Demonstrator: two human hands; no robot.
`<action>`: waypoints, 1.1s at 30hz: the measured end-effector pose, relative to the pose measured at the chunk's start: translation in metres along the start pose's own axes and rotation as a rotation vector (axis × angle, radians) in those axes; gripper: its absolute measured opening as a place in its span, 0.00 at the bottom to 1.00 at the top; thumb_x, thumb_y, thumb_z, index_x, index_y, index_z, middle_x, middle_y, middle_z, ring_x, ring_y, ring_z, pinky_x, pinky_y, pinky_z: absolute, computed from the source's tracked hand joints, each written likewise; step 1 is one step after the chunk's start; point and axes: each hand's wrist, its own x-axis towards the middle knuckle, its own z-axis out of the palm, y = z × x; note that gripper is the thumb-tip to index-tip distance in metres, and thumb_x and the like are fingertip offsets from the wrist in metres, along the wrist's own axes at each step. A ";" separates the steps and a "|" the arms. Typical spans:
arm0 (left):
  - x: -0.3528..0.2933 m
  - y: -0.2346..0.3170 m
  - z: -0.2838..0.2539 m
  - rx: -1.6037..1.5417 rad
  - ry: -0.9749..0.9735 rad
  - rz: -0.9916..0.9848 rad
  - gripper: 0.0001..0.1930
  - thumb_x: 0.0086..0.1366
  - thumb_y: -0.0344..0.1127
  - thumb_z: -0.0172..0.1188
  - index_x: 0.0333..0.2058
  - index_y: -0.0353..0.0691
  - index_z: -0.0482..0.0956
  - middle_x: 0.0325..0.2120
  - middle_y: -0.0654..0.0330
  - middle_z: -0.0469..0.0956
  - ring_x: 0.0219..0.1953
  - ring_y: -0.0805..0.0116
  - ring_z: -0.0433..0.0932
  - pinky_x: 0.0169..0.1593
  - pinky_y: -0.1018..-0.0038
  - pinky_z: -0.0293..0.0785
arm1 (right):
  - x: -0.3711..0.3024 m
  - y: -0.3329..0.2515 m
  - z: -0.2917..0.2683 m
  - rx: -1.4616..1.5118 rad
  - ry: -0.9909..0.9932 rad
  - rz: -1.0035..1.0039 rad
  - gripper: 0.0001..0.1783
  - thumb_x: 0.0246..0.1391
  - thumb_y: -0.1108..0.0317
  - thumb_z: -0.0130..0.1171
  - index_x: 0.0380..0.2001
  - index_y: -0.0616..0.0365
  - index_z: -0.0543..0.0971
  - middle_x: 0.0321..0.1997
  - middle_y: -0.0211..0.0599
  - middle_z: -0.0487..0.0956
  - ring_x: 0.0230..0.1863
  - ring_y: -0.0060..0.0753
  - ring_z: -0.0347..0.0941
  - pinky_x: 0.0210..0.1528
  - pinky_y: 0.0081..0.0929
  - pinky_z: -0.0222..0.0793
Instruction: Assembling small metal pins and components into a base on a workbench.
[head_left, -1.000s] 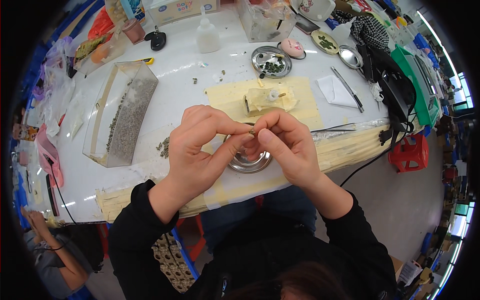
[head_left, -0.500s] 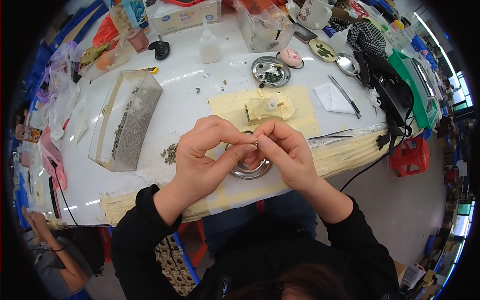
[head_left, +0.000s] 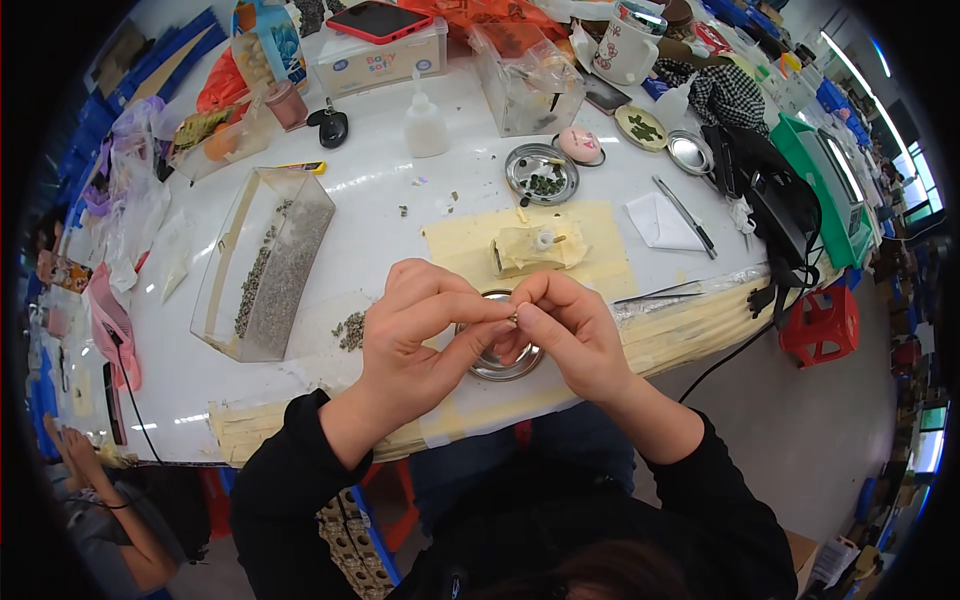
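Observation:
My left hand (head_left: pixel 420 325) and my right hand (head_left: pixel 578 325) meet at their fingertips, thumb against forefinger on each. Pinched between them is a tiny metallic-looking piece (head_left: pixel 514 318), mostly covered by the fingers and too small to name. Below the fingers, a round shiny metal dish (head_left: pixel 505 374) rests on the table near its front edge; the hands hide much of it. Just left of my left hand lies a small heap of grey-brown bits (head_left: pixel 349 331). Beyond the fingers, a yellowish taped block (head_left: pixel 515 252) with a white nub stands on yellow paper.
At left stands a clear bin (head_left: pixel 225 290) of small grey pieces. Farther back are a white squeeze bottle (head_left: pixel 425 130), a metal dish with dark green pieces (head_left: pixel 543 187) and a clear box (head_left: pixel 515 110). A pen (head_left: pixel 684 215) lies right. Another person's arm (head_left: pixel 110 500) shows lower left.
The whole view has shifted slightly, so the table and my hands sit lower in the picture. My fingertips stay pinched together over the dish, with only slight finger movement.

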 end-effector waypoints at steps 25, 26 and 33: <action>0.002 0.001 0.000 0.076 -0.005 0.052 0.08 0.49 0.27 0.71 0.30 0.43 0.83 0.23 0.67 0.76 0.28 0.71 0.74 0.39 0.73 0.61 | -0.002 -0.002 0.002 -0.174 0.156 -0.186 0.07 0.63 0.70 0.54 0.38 0.64 0.73 0.32 0.31 0.77 0.32 0.16 0.73 0.37 0.16 0.72; 0.002 0.001 0.000 0.080 -0.002 0.051 0.08 0.49 0.27 0.71 0.30 0.43 0.83 0.23 0.67 0.76 0.28 0.71 0.74 0.39 0.73 0.61 | -0.002 -0.004 0.002 -0.250 0.216 -0.273 0.07 0.62 0.71 0.56 0.37 0.64 0.74 0.32 0.32 0.77 0.31 0.17 0.73 0.36 0.16 0.71; 0.001 0.001 -0.004 0.116 0.018 0.055 0.09 0.49 0.25 0.70 0.30 0.41 0.83 0.23 0.65 0.77 0.27 0.70 0.72 0.38 0.73 0.61 | 0.016 -0.032 -0.028 -1.257 0.495 -0.644 0.06 0.48 0.76 0.65 0.32 0.60 0.80 0.29 0.35 0.75 0.30 0.34 0.70 0.32 0.27 0.66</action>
